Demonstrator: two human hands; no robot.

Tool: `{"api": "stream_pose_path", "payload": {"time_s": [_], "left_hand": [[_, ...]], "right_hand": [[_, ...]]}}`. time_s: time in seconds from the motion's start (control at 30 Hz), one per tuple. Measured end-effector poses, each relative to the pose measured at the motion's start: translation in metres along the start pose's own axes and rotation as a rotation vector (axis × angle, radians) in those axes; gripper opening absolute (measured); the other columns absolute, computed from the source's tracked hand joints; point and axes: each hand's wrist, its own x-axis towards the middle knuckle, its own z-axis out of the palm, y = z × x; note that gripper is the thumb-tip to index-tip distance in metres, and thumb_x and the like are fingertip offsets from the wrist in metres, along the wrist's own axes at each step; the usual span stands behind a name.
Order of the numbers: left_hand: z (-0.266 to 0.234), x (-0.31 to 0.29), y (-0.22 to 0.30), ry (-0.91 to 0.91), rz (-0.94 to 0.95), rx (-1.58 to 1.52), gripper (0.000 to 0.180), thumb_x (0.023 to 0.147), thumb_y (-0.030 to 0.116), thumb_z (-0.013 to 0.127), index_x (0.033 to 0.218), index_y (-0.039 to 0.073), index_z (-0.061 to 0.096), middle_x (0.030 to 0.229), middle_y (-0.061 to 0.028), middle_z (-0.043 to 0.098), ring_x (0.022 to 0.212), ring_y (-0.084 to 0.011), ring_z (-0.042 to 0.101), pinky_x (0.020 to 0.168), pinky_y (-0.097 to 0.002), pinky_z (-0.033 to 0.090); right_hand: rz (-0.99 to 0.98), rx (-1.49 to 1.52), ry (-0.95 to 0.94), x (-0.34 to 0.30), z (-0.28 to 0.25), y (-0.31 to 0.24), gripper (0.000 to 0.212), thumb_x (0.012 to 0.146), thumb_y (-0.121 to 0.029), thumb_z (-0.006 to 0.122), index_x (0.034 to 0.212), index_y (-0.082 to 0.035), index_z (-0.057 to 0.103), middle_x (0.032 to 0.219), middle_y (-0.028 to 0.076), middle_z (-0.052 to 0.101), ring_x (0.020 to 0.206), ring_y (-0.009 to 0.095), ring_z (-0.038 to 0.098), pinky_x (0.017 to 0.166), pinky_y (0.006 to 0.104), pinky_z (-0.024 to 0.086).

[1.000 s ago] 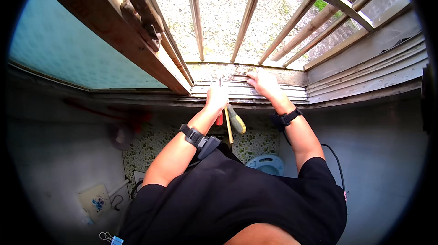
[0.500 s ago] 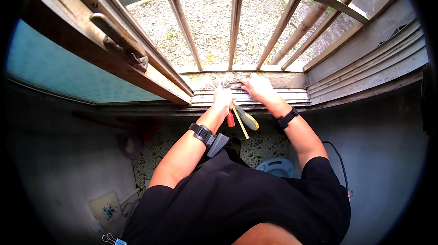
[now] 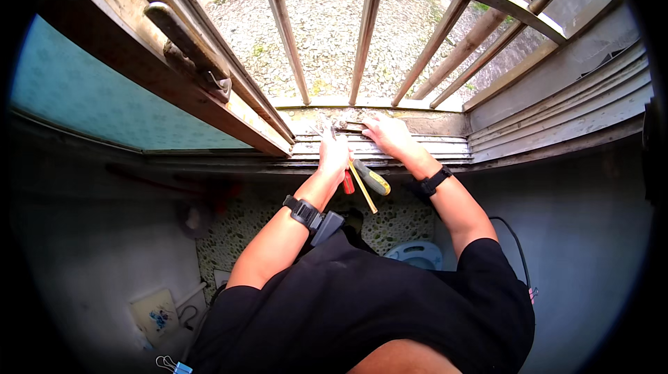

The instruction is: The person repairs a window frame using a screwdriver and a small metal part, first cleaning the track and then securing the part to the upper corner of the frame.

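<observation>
My left hand point(image 3: 334, 152) is closed over the window track. Out of the near side of its grip stick a red-handled screwdriver point(image 3: 348, 182), a green-and-yellow-handled screwdriver point(image 3: 373, 178) and a thin yellowish stick point(image 3: 364, 189). Its fingertips meet a small dark piece that is too small to name. To the right, my right hand point(image 3: 387, 136) pinches a narrow metal strip point(image 3: 355, 125) lying toward the left fingertips. Both hands are at the sill, over the ridged metal window track point(image 3: 421, 145). The screwdriver shafts are hidden by my left hand.
Metal bars point(image 3: 363, 40) cross the opening beyond the sill. At left stands a sliding window frame with a latch handle point(image 3: 182, 41) and bluish glass point(image 3: 104, 96). A light-blue plastic stool or basin point(image 3: 417, 252) sits on the pebble-patterned floor, with a black cable point(image 3: 516, 238) at right.
My left hand has drawn slightly back toward me, and the tools have tilted a little with it. The metal strip in my right fingers now shows more clearly.
</observation>
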Motion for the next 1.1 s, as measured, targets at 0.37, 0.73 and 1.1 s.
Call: {"api": "stream_pose_path", "payload": {"time_s": [0.37, 0.73, 1.1], "left_hand": [[-0.022, -0.028, -0.002, -0.071, -0.004, -0.113, 0.003, 0.085, 0.007, 0.042, 0.083, 0.005, 0.042, 0.056, -0.0037, 0.047, 0.040, -0.0111, 0.043, 0.032, -0.0249, 0.029], [-0.020, -0.008, 0.000, -0.008, -0.005, -0.202, 0.005, 0.079, 0.002, 0.042, 0.074, 0.002, 0.044, 0.053, -0.0053, 0.042, 0.037, -0.0132, 0.042, 0.028, -0.0245, 0.027], [-0.028, -0.019, 0.000, -0.078, -0.055, -0.176, 0.003, 0.078, 0.000, 0.042, 0.079, 0.003, 0.041, 0.056, -0.0055, 0.043, 0.039, -0.0126, 0.041, 0.029, -0.0242, 0.026]], "right_hand": [[0.253, 0.125, 0.141, 0.032, -0.006, -0.023, 0.023, 0.084, -0.027, 0.055, 0.082, -0.005, 0.062, 0.075, 0.016, 0.061, 0.075, 0.034, 0.059, 0.066, 0.0428, 0.046], [0.352, -0.269, 0.014, -0.058, -0.061, 0.048, 0.018, 0.083, -0.026, 0.058, 0.090, -0.010, 0.059, 0.085, 0.012, 0.059, 0.078, 0.034, 0.060, 0.065, 0.0446, 0.048], [0.209, -0.111, 0.113, -0.054, -0.036, 0.065, 0.019, 0.083, -0.026, 0.058, 0.093, -0.010, 0.060, 0.088, 0.011, 0.059, 0.080, 0.033, 0.059, 0.068, 0.0418, 0.049]]}}
